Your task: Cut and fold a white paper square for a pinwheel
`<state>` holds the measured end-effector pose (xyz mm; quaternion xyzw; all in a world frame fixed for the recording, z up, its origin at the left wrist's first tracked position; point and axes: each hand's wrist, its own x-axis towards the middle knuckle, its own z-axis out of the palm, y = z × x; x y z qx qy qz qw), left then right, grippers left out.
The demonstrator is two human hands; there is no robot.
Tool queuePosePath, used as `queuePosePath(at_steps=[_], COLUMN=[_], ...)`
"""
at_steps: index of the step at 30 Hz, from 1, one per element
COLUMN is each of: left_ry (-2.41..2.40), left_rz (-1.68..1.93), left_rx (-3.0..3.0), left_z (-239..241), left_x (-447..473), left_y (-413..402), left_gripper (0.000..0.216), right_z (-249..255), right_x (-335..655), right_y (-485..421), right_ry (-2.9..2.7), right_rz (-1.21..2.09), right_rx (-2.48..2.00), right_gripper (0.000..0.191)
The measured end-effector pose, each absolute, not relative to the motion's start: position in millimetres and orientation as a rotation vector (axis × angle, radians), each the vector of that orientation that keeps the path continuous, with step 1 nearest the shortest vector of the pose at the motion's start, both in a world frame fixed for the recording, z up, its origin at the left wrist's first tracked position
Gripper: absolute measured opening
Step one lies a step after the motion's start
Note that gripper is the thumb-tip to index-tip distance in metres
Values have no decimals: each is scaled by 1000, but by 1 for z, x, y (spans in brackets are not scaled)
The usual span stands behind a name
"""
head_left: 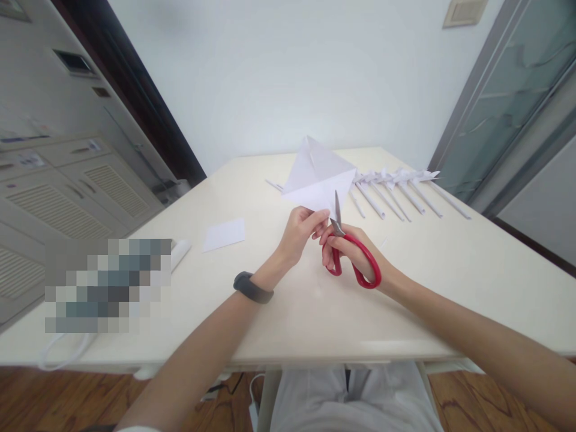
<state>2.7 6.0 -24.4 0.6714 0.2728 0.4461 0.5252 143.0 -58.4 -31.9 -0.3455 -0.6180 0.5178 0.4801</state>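
A creased sheet of white paper (pixel 317 171) is raised over the table, its near corner pinched between the thumb and fingers of my left hand (pixel 305 227). My right hand (pixel 353 246) grips red-handled scissors (pixel 369 264), with fingers at the handle loops. The metal blades point up and away, close to the paper's lower right edge. Whether the blades are parted or touch the paper, I cannot tell. Beyond my right hand lies a row of several rolled paper sticks with folded paper tops (pixel 398 178).
The cream table (pixel 288 324) reaches a white wall. A small white paper sheet (pixel 224 234) lies left of my hands. Farther left are a pixelated item (pixel 108 288), a white roll (pixel 180 253) and a white cable (pixel 67 354) at the edge.
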Motion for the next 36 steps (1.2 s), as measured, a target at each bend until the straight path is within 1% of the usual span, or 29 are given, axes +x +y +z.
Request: queuePosePath(at_steps=[22,36], left_ry=[653,662], left_rz=[1050,1049], left_rx=[1610,1611], left_z=[-27,-26], left_x=[2,2], left_y=[7,6], left_gripper=[23,23], right_z=[-36,-36], right_x=[142,142], right_y=[-59,-59], right_ry=[-1510,-1503], right_rz=[1232,1268], right_rx=[-886,-830], right_gripper=[11,10])
